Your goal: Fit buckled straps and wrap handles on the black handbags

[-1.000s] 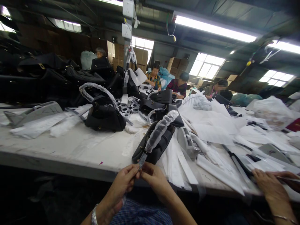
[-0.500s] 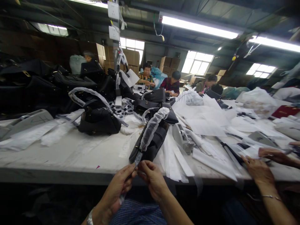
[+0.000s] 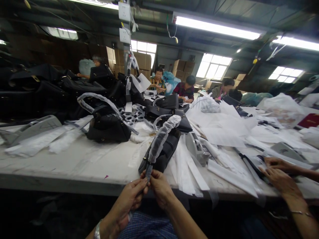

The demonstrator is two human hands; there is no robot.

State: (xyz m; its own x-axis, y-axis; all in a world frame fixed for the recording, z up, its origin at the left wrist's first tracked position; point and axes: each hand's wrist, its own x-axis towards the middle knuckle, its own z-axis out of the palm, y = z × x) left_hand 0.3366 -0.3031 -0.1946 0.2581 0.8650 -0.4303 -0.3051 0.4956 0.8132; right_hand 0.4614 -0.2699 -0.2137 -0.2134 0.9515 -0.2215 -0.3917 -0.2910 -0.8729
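Observation:
A black handbag [image 3: 164, 151] lies on the white table [image 3: 82, 162] just beyond my hands. Its strap, wrapped in white foam film [image 3: 161, 136], runs from the bag down to me. My left hand [image 3: 132, 197] and my right hand [image 3: 159, 186] meet at the table's near edge, fingers pinched together on the lower end of that strap [image 3: 149, 171]. A silver bracelet shows on my left wrist.
A second black handbag [image 3: 108, 127] with a wrapped handle sits at centre left. White paper strips [image 3: 186, 166] and a tape dispenser [image 3: 196, 147] lie to the right. A co-worker's hands [image 3: 279, 174] rest on papers at far right. More bags and several seated people fill the back.
The view has shifted slightly. My hands have crept a little up and forward along the strap, staying pinched on it. The co-worker's hands at the right have drawn closer together.

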